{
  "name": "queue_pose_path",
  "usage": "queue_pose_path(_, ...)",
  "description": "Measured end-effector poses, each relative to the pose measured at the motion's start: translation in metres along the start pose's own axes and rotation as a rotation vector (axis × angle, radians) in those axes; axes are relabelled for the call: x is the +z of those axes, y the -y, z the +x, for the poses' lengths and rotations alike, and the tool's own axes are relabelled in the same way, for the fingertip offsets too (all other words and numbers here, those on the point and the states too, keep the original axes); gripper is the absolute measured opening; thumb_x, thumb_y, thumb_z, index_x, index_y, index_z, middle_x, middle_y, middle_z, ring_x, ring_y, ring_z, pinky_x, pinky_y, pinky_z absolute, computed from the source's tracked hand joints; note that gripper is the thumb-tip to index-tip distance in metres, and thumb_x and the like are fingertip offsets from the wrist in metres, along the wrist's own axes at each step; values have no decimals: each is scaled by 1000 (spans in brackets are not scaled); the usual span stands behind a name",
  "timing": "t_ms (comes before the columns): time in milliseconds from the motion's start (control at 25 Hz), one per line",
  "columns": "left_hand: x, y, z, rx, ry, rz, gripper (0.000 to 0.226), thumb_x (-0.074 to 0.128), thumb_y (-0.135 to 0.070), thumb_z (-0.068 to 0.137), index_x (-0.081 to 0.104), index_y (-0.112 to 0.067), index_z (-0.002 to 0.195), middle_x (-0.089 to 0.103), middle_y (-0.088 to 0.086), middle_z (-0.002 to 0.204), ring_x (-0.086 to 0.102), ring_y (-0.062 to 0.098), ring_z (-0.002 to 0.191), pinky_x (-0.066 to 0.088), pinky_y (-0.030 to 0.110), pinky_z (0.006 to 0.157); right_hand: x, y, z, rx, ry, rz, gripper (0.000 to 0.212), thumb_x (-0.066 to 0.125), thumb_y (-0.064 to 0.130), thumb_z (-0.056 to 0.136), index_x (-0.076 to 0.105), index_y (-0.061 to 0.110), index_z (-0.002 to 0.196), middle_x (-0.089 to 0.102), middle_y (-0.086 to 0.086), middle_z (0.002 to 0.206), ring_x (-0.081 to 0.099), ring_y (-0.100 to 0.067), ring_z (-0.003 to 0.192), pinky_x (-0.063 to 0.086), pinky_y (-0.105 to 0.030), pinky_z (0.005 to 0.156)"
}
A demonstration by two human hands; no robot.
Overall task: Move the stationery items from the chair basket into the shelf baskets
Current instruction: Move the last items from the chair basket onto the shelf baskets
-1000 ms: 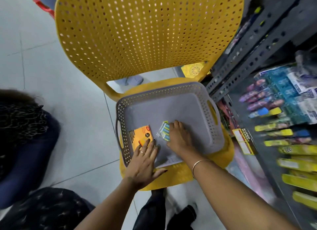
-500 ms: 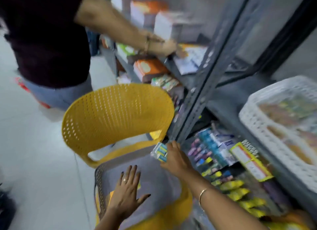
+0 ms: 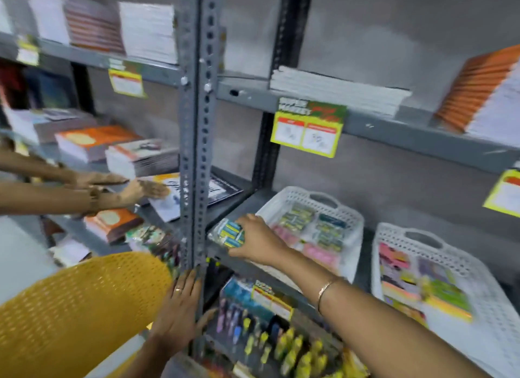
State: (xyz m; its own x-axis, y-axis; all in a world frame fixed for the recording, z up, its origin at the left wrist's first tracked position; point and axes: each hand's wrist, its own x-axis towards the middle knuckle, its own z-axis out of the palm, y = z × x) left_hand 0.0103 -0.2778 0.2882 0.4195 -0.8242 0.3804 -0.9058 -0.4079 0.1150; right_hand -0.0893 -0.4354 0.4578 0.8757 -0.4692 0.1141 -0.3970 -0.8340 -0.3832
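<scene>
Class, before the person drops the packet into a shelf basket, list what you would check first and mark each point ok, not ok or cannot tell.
1. Packet gripped by the right hand: ok.
2. Packet over the near basket: not ok, it sits left of the rim, by the post.
3. Room in the near basket: ok, similar packets lie flat, not heaped.
4. Left hand out of the way: ok, low by the post, beside the chair.
5. Other person's hands clear: ok, they work on the shelf left of the post.
6. Packet type matches basket contents: cannot tell, blurred.
</scene>
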Motion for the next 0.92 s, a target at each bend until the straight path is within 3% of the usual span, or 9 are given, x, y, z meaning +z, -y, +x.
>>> queue_pose_path(120, -5, -19, 43, 111, 7, 19, 84, 15, -65, 91, 61, 1, 114, 61, 19, 118, 51, 32, 113, 28, 38, 91, -46, -47, -3, 116, -44, -42, 58, 69, 42, 61, 57, 4, 103, 58, -21, 110, 51, -33, 106, 42, -35, 88)
queue_pose_path(240, 0, -25, 76, 169, 66, 39, 81, 24, -68, 86, 60, -2, 116, 60, 16, 119, 55, 32, 110, 35, 39, 93, -76, -101, -14, 233, -57, -61, 60, 75, 31, 68, 54, 3, 117, 57, -20, 120, 52, -32, 110, 42, -34, 91)
queue_pose_path(400, 5, -26, 102, 182, 176, 60, 82, 37, -68, 72, 62, -3, 114, 64, 14, 114, 60, 30, 104, 52, 41, 79, -89, -162, -25, 381, -39, -126, 41, 72, 27, 70, 60, 5, 101, 62, -19, 113, 56, -31, 104, 43, -29, 79)
queue_pose_path(480, 12, -19, 111, 195, 208, 75, 85, 38, -71, 72, 60, -3, 118, 61, 14, 119, 58, 30, 108, 50, 43, 84, -85, -185, -25, 415, -17, -111, 41, 73, 28, 70, 62, 7, 103, 64, -17, 113, 59, -29, 102, 45, -28, 77)
queue_pose_path(560, 17, -12, 116, 201, 222, 64, 89, 38, -74, 75, 55, -3, 125, 57, 14, 127, 54, 29, 115, 42, 45, 93, -81, -200, -23, 438, 26, -116, 49, 72, 29, 72, 58, 6, 113, 60, -16, 120, 56, -28, 108, 47, -30, 83)
queue_pose_path(680, 22, -9, 119, 206, 224, 91, 93, 23, -79, 80, 53, -4, 126, 57, 13, 126, 55, 28, 113, 41, 44, 94, -73, -217, -17, 456, 86, -165, 54, 69, 32, 75, 53, 3, 117, 53, -17, 124, 51, -29, 111, 47, -34, 90)
queue_pose_path(920, 28, -11, 118, 223, 171, 34, 94, 21, -79, 81, 49, -4, 130, 54, 14, 129, 51, 29, 117, 38, 45, 99, -60, -230, -2, 472, 153, -194, 30, 71, 28, 70, 50, 11, 84, 52, -9, 96, 53, -23, 86, 44, -27, 69)
